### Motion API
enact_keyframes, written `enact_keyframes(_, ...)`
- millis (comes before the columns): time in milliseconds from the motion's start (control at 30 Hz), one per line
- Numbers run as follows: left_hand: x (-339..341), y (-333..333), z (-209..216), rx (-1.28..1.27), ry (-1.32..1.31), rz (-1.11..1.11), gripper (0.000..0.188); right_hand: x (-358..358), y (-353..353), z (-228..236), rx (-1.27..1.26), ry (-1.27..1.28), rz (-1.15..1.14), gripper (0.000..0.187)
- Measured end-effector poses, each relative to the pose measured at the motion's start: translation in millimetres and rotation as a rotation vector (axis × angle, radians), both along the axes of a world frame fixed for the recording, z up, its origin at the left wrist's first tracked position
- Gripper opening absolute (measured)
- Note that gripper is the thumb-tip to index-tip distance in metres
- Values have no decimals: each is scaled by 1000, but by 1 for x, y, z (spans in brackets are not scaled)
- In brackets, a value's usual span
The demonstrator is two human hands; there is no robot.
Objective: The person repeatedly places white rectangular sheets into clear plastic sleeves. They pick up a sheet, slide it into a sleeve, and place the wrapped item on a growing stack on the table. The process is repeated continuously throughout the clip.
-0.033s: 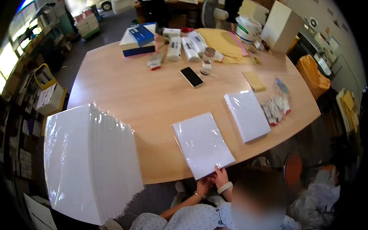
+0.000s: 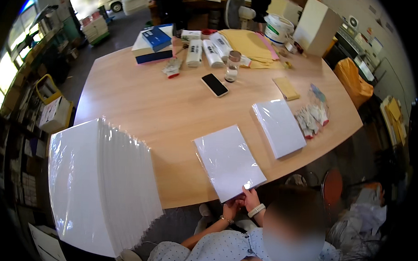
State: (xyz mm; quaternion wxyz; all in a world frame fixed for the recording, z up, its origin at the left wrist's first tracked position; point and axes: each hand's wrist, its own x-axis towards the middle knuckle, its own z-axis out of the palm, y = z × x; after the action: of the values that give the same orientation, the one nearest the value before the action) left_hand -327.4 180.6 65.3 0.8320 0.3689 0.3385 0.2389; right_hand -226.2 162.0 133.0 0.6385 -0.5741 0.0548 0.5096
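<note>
A flat white packet in clear plastic film [image 2: 228, 161] lies on the table with its near end at the table's front edge. At its near right corner my right hand [image 2: 251, 200], with a pale band at the wrist, pinches the edge, thumb on top. My left hand [image 2: 231, 208] is closed at the same near edge, touching the right; its fingertips are partly hidden below the packet. To the right rests a neat stack of similar white packets [image 2: 280, 128]. At the left is a large, fanned-out pile of film-wrapped white packets [image 2: 78, 181].
Further back on the table [image 2: 141, 96] are a phone [image 2: 214, 85], a glass bottle [image 2: 233, 67], white wrapped packs [image 2: 194, 53], yellow envelopes [image 2: 249, 44], a blue box [image 2: 158, 39] and a glove [image 2: 173, 68]. More gloves [image 2: 310, 119] lie at right. A red-topped stool [image 2: 331, 186] stands nearby.
The whole view has shifted very slightly. Both hands stay at the packet's near edge, and nothing on the table has visibly moved.
</note>
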Motion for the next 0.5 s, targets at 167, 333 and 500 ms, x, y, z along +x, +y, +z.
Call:
enact_keyframes(167,-12,-10,-12,-47,112,-72,27,8,-24,-7,16,-19,178,29)
enact_keyframes(333,-30,-7,-26,-37,277,-129,28,23,-36,-22,-187,-110,372,21)
enact_keyframes(500,-73,17,-8,400,461,-58,26,54,-65,-1,-341,-1125,248,16)
